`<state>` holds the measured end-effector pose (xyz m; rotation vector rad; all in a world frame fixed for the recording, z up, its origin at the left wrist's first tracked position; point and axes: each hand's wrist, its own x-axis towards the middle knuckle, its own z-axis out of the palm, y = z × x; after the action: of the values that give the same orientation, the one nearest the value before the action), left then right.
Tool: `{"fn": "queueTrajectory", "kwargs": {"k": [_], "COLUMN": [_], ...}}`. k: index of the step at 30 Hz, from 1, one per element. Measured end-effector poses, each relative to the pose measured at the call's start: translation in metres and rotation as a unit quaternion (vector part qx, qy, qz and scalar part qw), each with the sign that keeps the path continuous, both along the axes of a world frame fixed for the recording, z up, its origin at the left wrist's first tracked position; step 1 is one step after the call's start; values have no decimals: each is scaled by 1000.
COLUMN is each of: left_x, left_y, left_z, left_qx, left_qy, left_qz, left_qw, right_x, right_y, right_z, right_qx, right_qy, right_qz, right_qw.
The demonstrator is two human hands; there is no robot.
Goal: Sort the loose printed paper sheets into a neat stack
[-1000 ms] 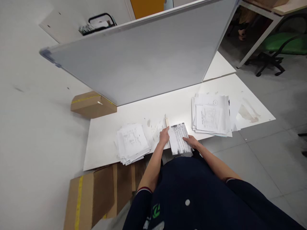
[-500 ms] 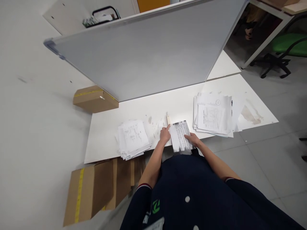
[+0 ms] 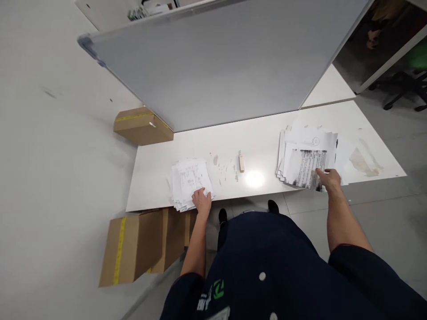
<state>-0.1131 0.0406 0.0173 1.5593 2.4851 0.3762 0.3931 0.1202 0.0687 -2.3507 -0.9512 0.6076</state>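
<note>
On the left side of the table lies a stack of printed papers (image 3: pixel 190 173). My left hand (image 3: pixel 202 202) rests at its front right corner, fingers apart and touching the top sheet. At the right, my right hand (image 3: pixel 330 179) pinches the right edge of a printed sheet of paper (image 3: pixel 308 164) with dark smudged borders. That sheet lies over the front of a second, uneven paper stack (image 3: pixel 293 135). Between the two stacks sits a small beige block-like object (image 3: pixel 241 164), with neither hand on it.
A whiteboard (image 3: pixel 213 66) stands along the back of the white table (image 3: pixel 227 133). One cardboard box (image 3: pixel 143 126) sits at the table's back left corner. More cardboard boxes (image 3: pixel 128 249) stand on the floor at the left. At the far right is a wheeled chair (image 3: pixel 403 84).
My right hand has carried the printed sheet from the table's front middle onto the right stack. My left hand has left the beige object's side and moved left to the other stack.
</note>
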Motion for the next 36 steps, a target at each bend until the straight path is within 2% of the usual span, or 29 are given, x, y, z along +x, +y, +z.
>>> {"fn": "queueTrajectory", "kwargs": {"k": [2, 4, 8, 10, 12, 14, 17, 20, 22, 24, 26, 28, 30, 31, 33, 34, 36], "left_x": [1, 3, 1, -2, -2, 4, 26, 61, 84, 101, 106, 99, 80, 69, 48, 39, 27], "left_y": [2, 4, 8, 8, 7, 5, -3, -13, -20, -28, -33, -35, -31, -28, -19, -14, -7], "left_z": [-2, -4, -4, 0, 7, 15, 28, 37, 40, 40, 38, 33, 25, 21, 14, 10, 4], "left_qx": [-5, 0, 22, 41, 62, 82, 101, 94, 84, 80, 79, 87, 100, 106, 106, 88, 48], "left_qy": [0, -3, -19, -29, -38, -46, -64, -102, -126, -155, -181, -178, -138, -118, -88, -47, 8], "left_qz": [6, 4, -6, -1, 5, -2, -76, -225, -300, -365, -387, -325, -198, -150, -93, -56, -24], "left_qw": [1000, 1000, 1000, 999, 997, 996, 990, 964, 942, 915, 901, 925, 965, 976, 986, 993, 999], "right_x": [2, -8, -58, -93, -133, -174, -230, -272, -288, -293, -286, -273, -259, -253, -245, -244, -245], "right_y": [1, 1, -3, -9, -16, -23, -30, -31, -29, -27, -25, -24, -24, -25, -27, -29, -32], "right_z": [2, 1, 0, 3, 7, 10, 7, -4, -15, -27, -37, -45, -50, -52, -53, -54, -54], "right_qx": [-5, 1, 27, 40, 29, 1, -61, -109, -123, -126, -120, -110, -99, -94, -88, -87, -84], "right_qy": [-34, -38, -9, 65, 223, 296, 402, 464, 468, 448, 416, 380, 347, 334, 317, 312, 308], "right_qz": [-26, -24, 32, 87, 161, 212, 278, 303, 301, 289, 276, 264, 256, 255, 256, 258, 265], "right_qw": [999, 999, 999, 993, 961, 931, 870, 825, 822, 836, 858, 880, 897, 903, 909, 910, 910]}}
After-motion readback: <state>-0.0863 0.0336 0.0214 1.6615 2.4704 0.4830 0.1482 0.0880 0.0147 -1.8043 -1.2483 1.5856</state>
